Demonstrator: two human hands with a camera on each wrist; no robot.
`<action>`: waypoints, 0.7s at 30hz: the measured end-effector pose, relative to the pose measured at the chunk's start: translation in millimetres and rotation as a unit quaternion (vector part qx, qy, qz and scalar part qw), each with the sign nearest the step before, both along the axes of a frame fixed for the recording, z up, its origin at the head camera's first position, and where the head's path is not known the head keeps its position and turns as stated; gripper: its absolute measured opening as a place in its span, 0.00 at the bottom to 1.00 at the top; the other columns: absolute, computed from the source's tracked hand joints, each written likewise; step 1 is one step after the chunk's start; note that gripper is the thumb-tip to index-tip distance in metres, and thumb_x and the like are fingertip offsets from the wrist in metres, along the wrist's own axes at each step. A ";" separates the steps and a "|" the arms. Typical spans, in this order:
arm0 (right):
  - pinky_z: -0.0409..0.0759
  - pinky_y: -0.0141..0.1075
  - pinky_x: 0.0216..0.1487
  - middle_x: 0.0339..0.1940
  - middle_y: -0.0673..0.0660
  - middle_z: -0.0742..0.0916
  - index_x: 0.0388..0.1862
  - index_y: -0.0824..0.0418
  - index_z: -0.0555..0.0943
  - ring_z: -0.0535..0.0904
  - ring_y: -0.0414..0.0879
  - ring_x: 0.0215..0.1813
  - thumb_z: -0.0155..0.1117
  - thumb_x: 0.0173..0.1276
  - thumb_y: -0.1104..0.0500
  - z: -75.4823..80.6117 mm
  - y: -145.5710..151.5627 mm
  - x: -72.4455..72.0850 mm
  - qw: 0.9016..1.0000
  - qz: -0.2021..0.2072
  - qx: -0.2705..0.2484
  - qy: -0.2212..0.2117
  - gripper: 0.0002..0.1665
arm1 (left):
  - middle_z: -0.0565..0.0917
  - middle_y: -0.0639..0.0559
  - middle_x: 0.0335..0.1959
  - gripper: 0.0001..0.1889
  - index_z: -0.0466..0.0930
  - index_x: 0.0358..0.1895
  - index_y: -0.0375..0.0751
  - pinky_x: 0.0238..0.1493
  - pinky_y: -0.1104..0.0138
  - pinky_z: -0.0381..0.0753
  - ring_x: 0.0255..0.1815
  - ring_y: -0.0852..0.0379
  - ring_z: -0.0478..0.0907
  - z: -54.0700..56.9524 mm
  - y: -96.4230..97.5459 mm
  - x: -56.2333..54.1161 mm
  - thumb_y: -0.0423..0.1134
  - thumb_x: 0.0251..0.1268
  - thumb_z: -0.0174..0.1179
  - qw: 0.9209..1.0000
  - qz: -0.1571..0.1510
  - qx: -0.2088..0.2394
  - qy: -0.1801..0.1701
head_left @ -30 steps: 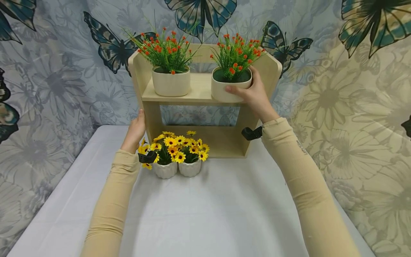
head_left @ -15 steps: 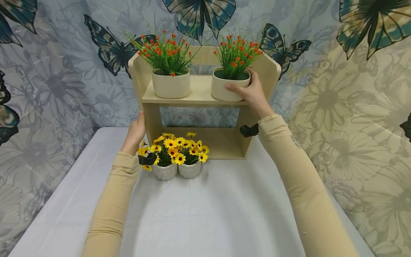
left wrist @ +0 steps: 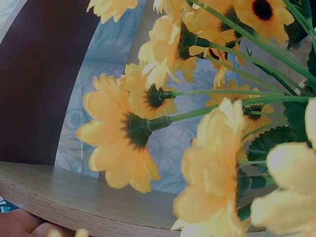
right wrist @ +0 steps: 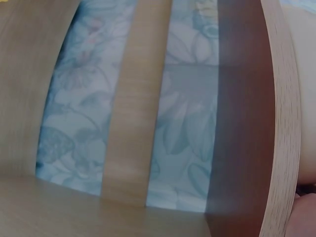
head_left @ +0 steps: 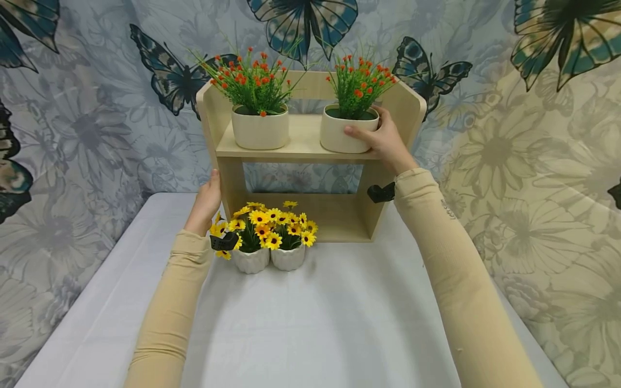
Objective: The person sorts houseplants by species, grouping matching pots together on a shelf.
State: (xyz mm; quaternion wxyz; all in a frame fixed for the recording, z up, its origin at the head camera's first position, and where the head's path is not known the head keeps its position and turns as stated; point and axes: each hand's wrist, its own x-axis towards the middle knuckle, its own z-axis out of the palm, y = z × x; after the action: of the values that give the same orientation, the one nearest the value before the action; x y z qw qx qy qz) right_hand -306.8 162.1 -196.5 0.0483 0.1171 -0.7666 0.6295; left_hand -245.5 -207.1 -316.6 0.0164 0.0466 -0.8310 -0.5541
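In the head view, a wooden two-tier shelf (head_left: 303,156) stands on the table. My right hand (head_left: 388,143) grips a white oval flowerpot (head_left: 339,132) of red-flowered grass on the right of its upper board, thumb across the front; the other fingers are mostly hidden behind. A matching flowerpot (head_left: 260,129) sits on the left of that board. My left hand (head_left: 206,202) rests along the outer left side of the shelf, its thumb pointing up; its other fingers are hidden. Yellow flowers (left wrist: 123,133) fill much of the left wrist view.
Two small ribbed white pots (head_left: 250,261) of yellow flowers stand side by side before the shelf's lower left. A white cloth (head_left: 310,323) covers the table. Behind hangs a backdrop (head_left: 485,151) with butterflies and flowers. The right wrist view shows the shelf's side panel (right wrist: 242,118).
The right flowerpot has shifted slightly back from the front edge of the upper board, with my right hand still holding it. My left hand stays against the shelf's side.
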 end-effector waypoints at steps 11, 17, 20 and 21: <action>0.62 0.40 0.63 0.69 0.59 0.60 0.75 0.50 0.44 0.62 0.48 0.64 0.71 0.56 0.51 -2.0 2.2 -1.3 1.000 0.002 -0.018 -0.004 0.57 | 0.44 0.39 0.73 0.47 0.40 0.73 0.38 0.67 0.48 0.41 0.71 0.39 0.40 0.4 2.0 -1.6 0.72 0.60 0.19 1.000 -0.001 0.006 0.013; 0.54 0.34 0.67 0.73 0.56 0.53 0.75 0.55 0.43 0.51 0.43 0.71 0.66 0.61 0.54 -0.4 2.4 16.8 0.998 0.004 -0.049 0.045 0.53 | 0.43 0.38 0.73 0.47 0.39 0.73 0.38 0.67 0.47 0.41 0.71 0.38 0.39 0.8 1.7 -1.8 0.71 0.61 0.18 1.000 0.001 -0.001 0.013; 0.49 0.32 0.68 0.74 0.57 0.52 0.75 0.57 0.42 0.48 0.42 0.72 0.65 0.62 0.55 -2.4 1.9 28.0 0.996 0.006 -0.060 0.067 0.53 | 0.42 0.38 0.73 0.46 0.38 0.73 0.38 0.67 0.47 0.40 0.71 0.38 0.38 0.6 0.9 -0.7 0.71 0.61 0.18 1.000 0.001 0.002 0.008; 0.49 0.31 0.68 0.74 0.57 0.52 0.75 0.57 0.42 0.48 0.42 0.72 0.65 0.62 0.54 -4.4 2.2 30.3 0.995 0.005 -0.063 0.075 0.53 | 0.42 0.38 0.73 0.46 0.38 0.73 0.38 0.67 0.47 0.40 0.71 0.38 0.38 0.5 0.7 -0.3 0.71 0.61 0.18 1.000 0.001 0.002 0.007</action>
State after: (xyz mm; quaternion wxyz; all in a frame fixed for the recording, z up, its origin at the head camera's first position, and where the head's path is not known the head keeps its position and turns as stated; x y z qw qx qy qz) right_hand -276.5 164.3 -200.9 0.1097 0.1639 -0.7190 0.6664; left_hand -245.9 -206.3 -316.0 0.0224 0.0438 -0.8298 -0.5559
